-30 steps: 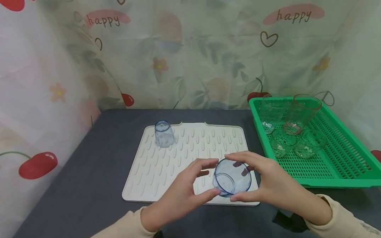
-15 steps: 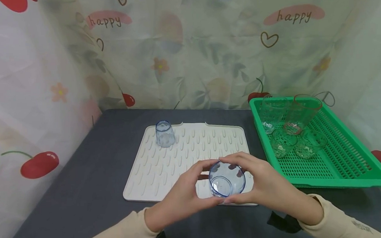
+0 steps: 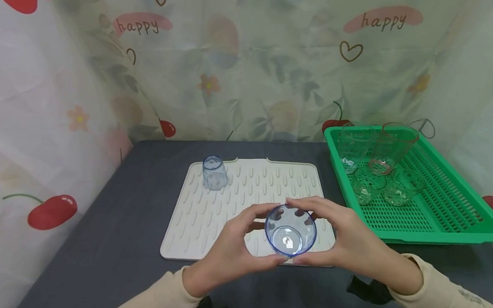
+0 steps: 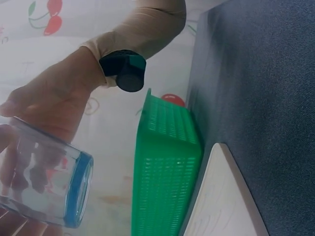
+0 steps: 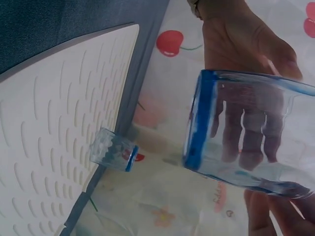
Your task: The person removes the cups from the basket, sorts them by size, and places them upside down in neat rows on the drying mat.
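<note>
Both hands hold a clear blue-tinted drinking glass over the near right part of a white ridged drying mat. Its mouth faces up toward the head camera, and the thick blue base points down in the right wrist view. My left hand curves round the left side, thumb at the near edge. From the other side my right hand grips it, fingers over the far side and thumb below. Another blue-tinted glass stands upside down at the mat's far left.
To the right is a green mesh basket. Inside stand two tall glasses, one with a red rim, and two short glasses. A printed curtain closes off the back and sides of the dark table.
The held glass has shifted slightly left and turned so its mouth faces the head camera more squarely. My left fingers and thumb have come in against it, beside the right hand's.
</note>
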Tool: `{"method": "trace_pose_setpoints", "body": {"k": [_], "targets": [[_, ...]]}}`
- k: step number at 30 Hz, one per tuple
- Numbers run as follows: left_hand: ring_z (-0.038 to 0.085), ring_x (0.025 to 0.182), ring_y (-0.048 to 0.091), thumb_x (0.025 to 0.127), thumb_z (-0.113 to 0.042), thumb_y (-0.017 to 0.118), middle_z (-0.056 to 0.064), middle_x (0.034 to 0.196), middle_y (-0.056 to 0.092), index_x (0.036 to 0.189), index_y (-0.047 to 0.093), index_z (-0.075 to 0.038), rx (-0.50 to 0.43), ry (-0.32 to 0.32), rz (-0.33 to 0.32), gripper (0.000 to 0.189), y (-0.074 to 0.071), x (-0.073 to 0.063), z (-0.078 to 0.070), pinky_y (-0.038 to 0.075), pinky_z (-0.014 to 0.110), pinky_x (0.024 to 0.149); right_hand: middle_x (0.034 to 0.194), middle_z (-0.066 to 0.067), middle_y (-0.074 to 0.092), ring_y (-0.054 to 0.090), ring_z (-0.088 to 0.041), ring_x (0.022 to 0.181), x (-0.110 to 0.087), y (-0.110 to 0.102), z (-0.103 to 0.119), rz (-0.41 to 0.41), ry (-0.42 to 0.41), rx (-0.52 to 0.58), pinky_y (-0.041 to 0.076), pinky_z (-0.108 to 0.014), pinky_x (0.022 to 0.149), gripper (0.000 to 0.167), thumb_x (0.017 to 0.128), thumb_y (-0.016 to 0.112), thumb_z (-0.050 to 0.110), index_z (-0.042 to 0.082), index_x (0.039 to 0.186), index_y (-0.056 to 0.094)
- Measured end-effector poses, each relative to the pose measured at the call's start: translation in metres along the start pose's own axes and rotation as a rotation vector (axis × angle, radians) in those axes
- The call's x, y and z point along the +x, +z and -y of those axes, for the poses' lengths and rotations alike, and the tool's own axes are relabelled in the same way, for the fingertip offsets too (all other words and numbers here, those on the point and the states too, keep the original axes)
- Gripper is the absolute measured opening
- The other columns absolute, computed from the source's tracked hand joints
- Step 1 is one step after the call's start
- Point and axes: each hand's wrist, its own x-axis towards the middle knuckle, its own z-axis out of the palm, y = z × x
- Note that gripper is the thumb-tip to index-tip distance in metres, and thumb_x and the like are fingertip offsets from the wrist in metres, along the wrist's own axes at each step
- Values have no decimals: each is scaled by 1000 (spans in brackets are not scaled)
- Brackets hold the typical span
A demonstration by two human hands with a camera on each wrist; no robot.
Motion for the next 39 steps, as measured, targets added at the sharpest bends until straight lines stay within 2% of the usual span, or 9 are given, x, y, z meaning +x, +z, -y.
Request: {"method": "trace_pose_setpoints", "body": {"k": [7, 12, 22, 31, 39], "targets": [[22, 117, 59, 70, -7, 86, 11, 130, 58, 138, 45, -6, -3, 31, -26, 80, -3, 1, -2, 54, 34, 91, 126, -2, 63, 60, -9, 105, -1, 3, -3, -56, -87, 35, 51, -21, 86, 90, 62, 93, 24, 13, 140, 51], [24, 117, 59, 69, -6, 86, 10, 129, 58, 138, 46, -6, 1, 43, -37, 79, -4, 0, -2, 54, 33, 90, 128, -1, 61, 59, -7, 109, -1, 6, -7, -54, -74, 60, 51, -20, 89, 90, 63, 92, 22, 14, 141, 50], [24, 117, 59, 69, -7, 87, 12, 128, 59, 137, 47, -7, 21, 57, -50, 79, -5, 0, -1, 55, 32, 88, 127, -6, 62, 59, -12, 108, -1, 11, -11, -80, -98, 85, 48, -16, 91, 93, 60, 93, 21, 12, 142, 49], [24, 115, 60, 68, -6, 87, 13, 126, 60, 136, 47, -6, 9, 67, -60, 78, -3, -1, 4, 55, 32, 88, 129, -7, 61, 58, -10, 110, -3, 12, -16, -57, -62, 131, 49, -19, 92, 92, 63, 92, 17, 10, 144, 47], [24, 115, 60, 67, -5, 87, 14, 125, 60, 136, 47, -5, 4, 77, -69, 79, -2, 0, 6, 56, 32, 87, 131, -8, 60, 57, -9, 114, -4, 15, -20, -54, -68, 182, 49, -18, 94, 91, 64, 91, 14, 9, 144, 47]]}}
